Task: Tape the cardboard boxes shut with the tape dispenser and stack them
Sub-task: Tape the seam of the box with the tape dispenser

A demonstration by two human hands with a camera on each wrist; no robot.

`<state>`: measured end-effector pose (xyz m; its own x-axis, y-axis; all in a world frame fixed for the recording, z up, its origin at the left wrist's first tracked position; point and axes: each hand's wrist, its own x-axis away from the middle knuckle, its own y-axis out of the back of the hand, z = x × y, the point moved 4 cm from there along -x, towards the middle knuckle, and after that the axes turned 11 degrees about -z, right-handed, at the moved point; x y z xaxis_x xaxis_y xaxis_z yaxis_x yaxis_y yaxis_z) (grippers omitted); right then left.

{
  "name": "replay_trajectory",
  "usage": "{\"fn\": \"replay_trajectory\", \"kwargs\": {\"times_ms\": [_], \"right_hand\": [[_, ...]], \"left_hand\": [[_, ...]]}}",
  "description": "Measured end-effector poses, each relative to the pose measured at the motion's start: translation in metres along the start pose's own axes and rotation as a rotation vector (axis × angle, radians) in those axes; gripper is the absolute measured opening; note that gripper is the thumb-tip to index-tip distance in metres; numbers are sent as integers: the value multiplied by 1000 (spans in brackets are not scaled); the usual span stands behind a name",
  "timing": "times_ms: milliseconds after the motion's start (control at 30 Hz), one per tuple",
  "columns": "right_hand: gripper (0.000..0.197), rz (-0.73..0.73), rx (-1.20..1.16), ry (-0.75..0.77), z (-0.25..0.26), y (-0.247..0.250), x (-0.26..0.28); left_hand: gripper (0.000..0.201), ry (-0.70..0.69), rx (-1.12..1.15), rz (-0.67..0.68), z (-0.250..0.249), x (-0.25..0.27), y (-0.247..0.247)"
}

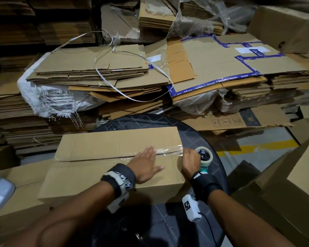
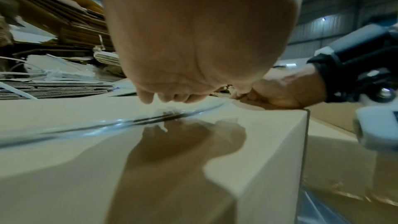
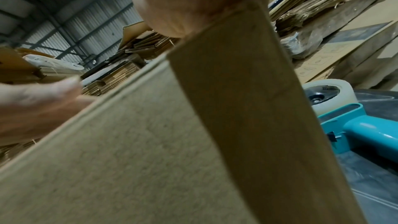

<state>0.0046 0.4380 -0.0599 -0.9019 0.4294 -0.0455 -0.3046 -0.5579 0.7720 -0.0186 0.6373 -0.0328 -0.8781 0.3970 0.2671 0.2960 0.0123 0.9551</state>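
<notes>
Your right hand (image 1: 190, 162) sits at the right end of the box (image 1: 114, 161), fingers bent over that top edge onto the end face and pressing there; whether they pinch the tape's tail or only flatten it cannot be told, as the head view hides the fingertips and the right wrist view shows only the heel of the hand against the corner. Your left hand (image 1: 146, 164) lies flat on the box top, palm down, fingers straight and holding nothing, its fingertips on the seam. The tape (image 1: 169, 150) runs along that seam from the left hand to the right edge of the box; left of the hand the seam looks bare, though the glare leaves this uncertain. The seam follows the box's long axis, left to right across your body. The dispenser (image 1: 203, 157) rests free on the dark table (image 1: 191, 131), just beside the right end of the box and just beyond your right hand. That hand is therefore the nearer one to take it up. More boxes (image 1: 301, 175) stand further right of the box.
</notes>
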Motion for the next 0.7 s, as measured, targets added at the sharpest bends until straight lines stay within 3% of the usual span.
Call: {"fn": "replay_trajectory", "kwargs": {"times_ms": [133, 267, 433, 600, 700], "right_hand": [[33, -40, -14, 10, 0, 0, 4], [43, -59, -38, 60, 2, 4, 4], [28, 10, 123, 72, 7, 5, 7], [34, -39, 54, 58, 5, 1, 5], [35, -30, 131, 103, 9, -2, 5]], "left_hand": [[80, -31, 105, -47, -49, -20, -8], [86, 31, 70, -8, -55, -23, -29], [84, 139, 109, 13, -7, 4, -27], [85, 265, 53, -22, 69, 41, -36], [90, 331, 39, -31, 105, 57, -33]]}}
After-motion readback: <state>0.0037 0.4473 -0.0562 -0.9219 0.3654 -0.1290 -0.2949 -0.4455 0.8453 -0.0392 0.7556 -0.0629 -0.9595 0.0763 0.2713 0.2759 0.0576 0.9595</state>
